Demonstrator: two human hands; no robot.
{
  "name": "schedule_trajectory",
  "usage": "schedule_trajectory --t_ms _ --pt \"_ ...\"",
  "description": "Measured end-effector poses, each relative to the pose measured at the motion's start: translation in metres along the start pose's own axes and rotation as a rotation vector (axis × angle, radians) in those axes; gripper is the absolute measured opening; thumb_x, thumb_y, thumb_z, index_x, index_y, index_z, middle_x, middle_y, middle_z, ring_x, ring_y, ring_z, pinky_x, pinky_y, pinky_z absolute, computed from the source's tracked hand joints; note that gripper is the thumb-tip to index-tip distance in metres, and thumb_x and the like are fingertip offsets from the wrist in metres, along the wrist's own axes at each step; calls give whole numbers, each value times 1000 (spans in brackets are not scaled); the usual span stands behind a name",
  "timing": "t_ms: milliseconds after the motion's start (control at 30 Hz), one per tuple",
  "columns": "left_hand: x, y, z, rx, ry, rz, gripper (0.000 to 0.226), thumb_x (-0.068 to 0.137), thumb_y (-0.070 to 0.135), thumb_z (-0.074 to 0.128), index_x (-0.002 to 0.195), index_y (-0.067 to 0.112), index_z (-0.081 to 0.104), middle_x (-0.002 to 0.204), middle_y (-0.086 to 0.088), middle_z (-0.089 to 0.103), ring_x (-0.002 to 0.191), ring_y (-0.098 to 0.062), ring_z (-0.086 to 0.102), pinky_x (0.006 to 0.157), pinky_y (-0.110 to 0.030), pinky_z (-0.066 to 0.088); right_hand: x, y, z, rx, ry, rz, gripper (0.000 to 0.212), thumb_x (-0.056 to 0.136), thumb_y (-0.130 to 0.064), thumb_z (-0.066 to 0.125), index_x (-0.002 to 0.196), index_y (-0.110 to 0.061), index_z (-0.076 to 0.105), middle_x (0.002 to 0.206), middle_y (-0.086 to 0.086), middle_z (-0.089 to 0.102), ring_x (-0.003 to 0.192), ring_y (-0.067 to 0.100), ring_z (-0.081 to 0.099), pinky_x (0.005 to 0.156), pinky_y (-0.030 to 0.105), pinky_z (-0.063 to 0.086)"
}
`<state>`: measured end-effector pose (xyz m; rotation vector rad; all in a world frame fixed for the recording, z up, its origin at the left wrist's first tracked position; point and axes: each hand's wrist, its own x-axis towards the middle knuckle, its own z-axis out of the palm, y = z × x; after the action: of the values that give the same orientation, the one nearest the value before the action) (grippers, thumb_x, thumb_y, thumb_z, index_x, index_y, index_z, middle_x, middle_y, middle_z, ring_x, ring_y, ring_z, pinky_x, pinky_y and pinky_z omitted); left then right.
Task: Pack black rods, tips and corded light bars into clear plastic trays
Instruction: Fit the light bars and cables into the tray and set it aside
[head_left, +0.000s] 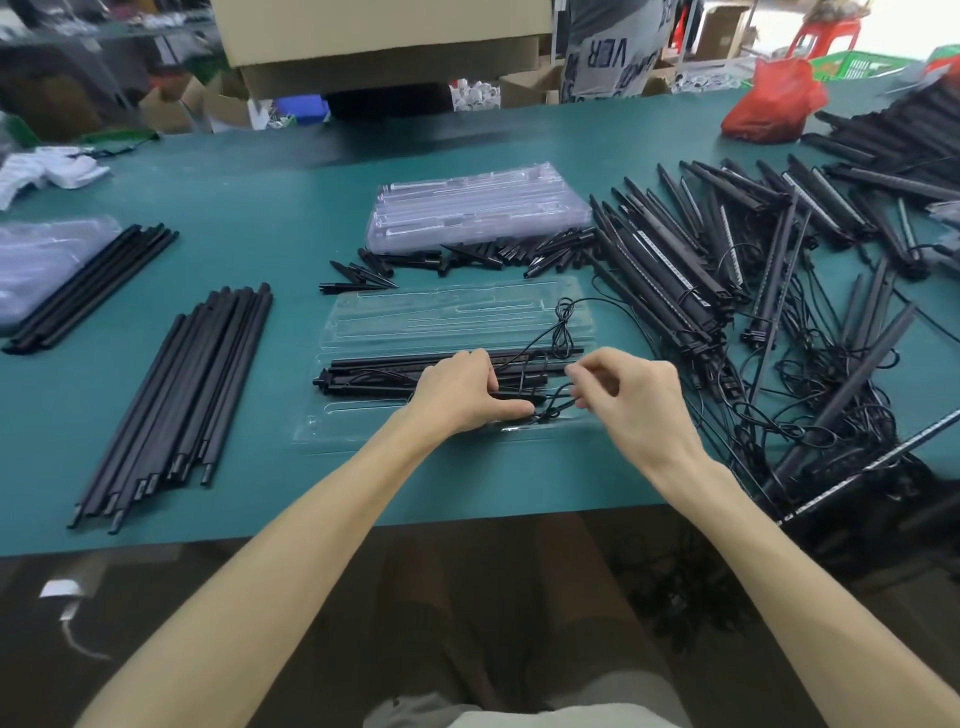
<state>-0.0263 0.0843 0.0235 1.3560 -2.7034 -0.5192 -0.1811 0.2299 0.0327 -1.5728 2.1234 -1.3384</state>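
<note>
Bare forearms (311, 519) reach from the near edge over the green table (234, 171), and both hands work at the tray in front. Biggest on the table is the tangled heap of corded bars (727, 249) on the right, its wires trailing toward that tray. Next come the black rods (208, 384) fanned out on the left, then the stack of empty trays (478, 208) at the back, then the open tray (457, 312) under the hands, with a scatter of tips (467, 257) between the two. A few light bars (374, 371) already lie in its near channels. The left hand (462, 395) curls round them, fingers over and thumb beneath, while the right hand (639, 400) pinches the thin cord (563, 322) between thumb and forefinger. That cord is the risk: its loop stands up over the empty channels, so a hard pull could lift the bars from their seats, or it could snag the heap's stray wires and drag them in.
</note>
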Motion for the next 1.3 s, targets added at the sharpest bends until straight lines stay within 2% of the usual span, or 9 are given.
schedule_trajectory --t_ms 100,233,300,400,600,800,933,1000,1300 --pt "0 0 0 -6 -1 2 56 73 71 73 86 24 48 86 9 54 86 -18 55 71 -36 38 11 -1 -5 -104 57 -126 16 95 -23 69 110 -18 71 91 -6 68 82 10 63 81 36 55" --pt "-2 0 0 -7 11 3 56 73 72 73 87 23 48 85 9 55 84 -19 55 69 -36 39 36 3 2 -261 -233 -241 52 97 -27 65 146 -23 51 144 -7 51 129 17 38 111 28 31" --pt "-2 1 0 6 16 -12 57 72 72 73 88 23 48 88 7 57 85 -19 55 70 -36 39 44 6 10 -286 -386 -226 58 99 -28 62 153 -21 40 153 -6 44 137 18 29 117 33 26" --pt "-3 0 1 31 27 -10 57 71 73 72 88 24 48 94 5 58 89 -20 55 73 -36 39 47 13 16 -301 -502 -210 55 98 -27 62 150 -18 45 148 -3 51 137 18 31 115 37 29" --pt "-2 -3 1 16 21 3 58 70 74 72 88 24 48 92 6 57 88 -19 55 72 -36 39 29 24 -1 -412 -386 -346 39 93 -40 66 126 -17 67 122 -4 64 123 15 44 103 32 39" --pt "-3 -4 2 14 28 -12 59 68 76 72 83 26 44 86 10 53 84 -18 54 71 -35 38 7 28 -6 -417 -312 -373 29 97 -37 60 111 -16 76 104 -4 67 103 18 49 90 19 35" --pt "-4 -6 3 18 38 -8 60 69 77 71 86 25 47 87 10 51 87 -18 53 73 -35 39 2 32 -1 -340 -326 -254 30 99 -35 57 97 -12 77 99 -5 59 96 13 42 84 32 44" --pt "-4 -7 4 10 37 -9 60 69 77 70 88 25 48 88 10 51 88 -18 53 74 -35 39 4 32 3 -302 -322 -214 27 99 -34 60 94 -13 77 96 -5 55 94 11 42 83 30 41" --pt "-5 -2 4 33 29 -30 60 77 85 52 79 26 42 87 6 55 86 -21 56 77 -39 46 9 24 7 -268 -307 -177 20 93 -25 70 102 -8 77 90 4 57 83 24 58 79 41 48"
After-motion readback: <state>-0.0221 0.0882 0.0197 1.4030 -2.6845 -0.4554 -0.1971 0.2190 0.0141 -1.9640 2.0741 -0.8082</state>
